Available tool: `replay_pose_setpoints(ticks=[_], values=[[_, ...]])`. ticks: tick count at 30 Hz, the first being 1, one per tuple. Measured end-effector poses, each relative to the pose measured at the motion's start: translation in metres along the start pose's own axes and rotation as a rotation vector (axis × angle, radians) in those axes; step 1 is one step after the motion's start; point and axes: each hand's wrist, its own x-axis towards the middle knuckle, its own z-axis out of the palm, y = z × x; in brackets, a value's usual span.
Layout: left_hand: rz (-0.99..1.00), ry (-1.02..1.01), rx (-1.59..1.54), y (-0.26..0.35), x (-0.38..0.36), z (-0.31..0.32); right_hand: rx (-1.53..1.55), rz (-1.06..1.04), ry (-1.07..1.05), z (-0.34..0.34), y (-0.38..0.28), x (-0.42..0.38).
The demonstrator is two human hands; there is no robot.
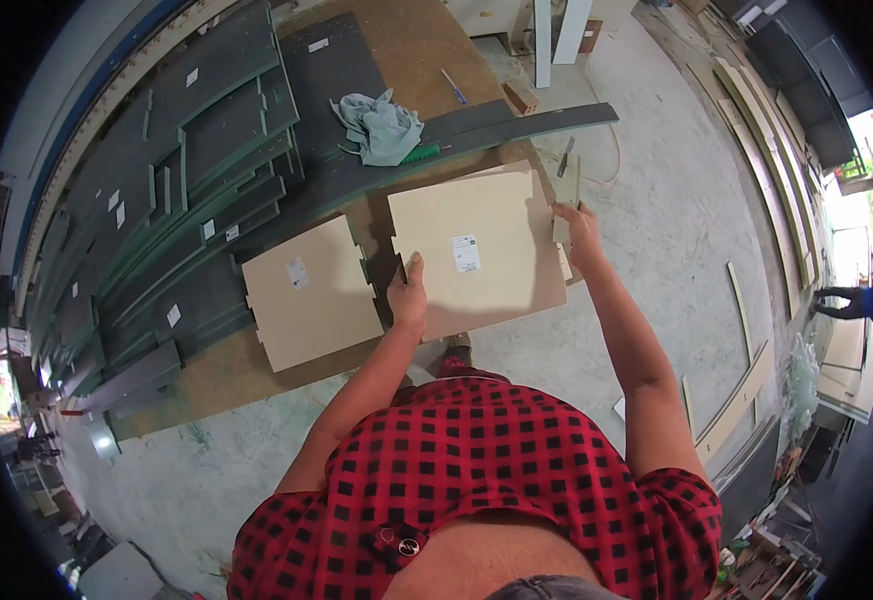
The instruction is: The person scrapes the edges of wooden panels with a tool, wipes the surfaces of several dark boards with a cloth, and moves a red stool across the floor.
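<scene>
A cream panel (477,265) with a white label and notched side edges is tilted up in front of me. My left hand (408,297) grips its left edge, thumb on the face and the fingers hidden behind. At the panel's right edge, my right hand (581,235) is closed around a small flat tan piece (561,229), whose kind I cannot make out. Another cream panel (316,294), notched and labelled too, lies to the left on the brown board (218,392). Part of a further cream piece shows behind the held panel's top edge.
Dark green labelled panels (216,100) are stacked at the left. A grey-blue cloth (381,125), a green-handled tool (424,153) and a pen (453,86) lie beyond the panels. Long boards (766,170) rest along the right. A person (856,300) stands far right.
</scene>
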Motion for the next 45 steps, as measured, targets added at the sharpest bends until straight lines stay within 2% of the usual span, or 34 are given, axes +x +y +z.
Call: replay_pose_setpoints(ticks=[11,14,19,23,26,28,32,34,36,40,45], values=[[-0.025,0.129,0.259,-0.043,0.045,0.015,0.068,-0.002,-0.049,0.01,-0.011,0.038],[0.029,0.229,0.341,-0.041,0.041,0.019,0.051,-0.013,-0.049,0.008,-0.004,0.044],[0.046,0.165,0.441,-0.039,0.031,0.019,0.033,-0.034,-0.06,0.01,-0.004,0.04],[0.096,0.241,0.499,-0.031,0.016,0.023,0.016,-0.016,0.004,0.012,-0.001,0.031],[0.097,0.156,0.511,-0.022,0.011,0.019,0.04,0.004,0.013,0.014,0.003,0.025],[0.0,0.059,0.478,-0.016,0.009,0.019,0.066,0.011,-0.001,0.017,0.004,0.026],[-0.077,0.072,0.422,-0.012,0.01,0.024,0.073,0.021,-0.041,0.026,-0.002,0.026],[-0.07,0.019,0.517,-0.008,0.008,0.022,0.068,0.029,-0.06,0.029,0.002,0.029],[-0.083,0.035,0.49,-0.012,0.01,0.024,-0.092,-0.009,0.031,0.03,0.016,0.042],[-0.137,0.037,0.469,0.008,0.0,0.026,-0.019,0.009,-0.001,0.027,0.019,0.047],[-0.077,-0.056,0.546,-0.004,0.007,0.024,-0.064,-0.004,0.016,0.027,0.021,0.051]])
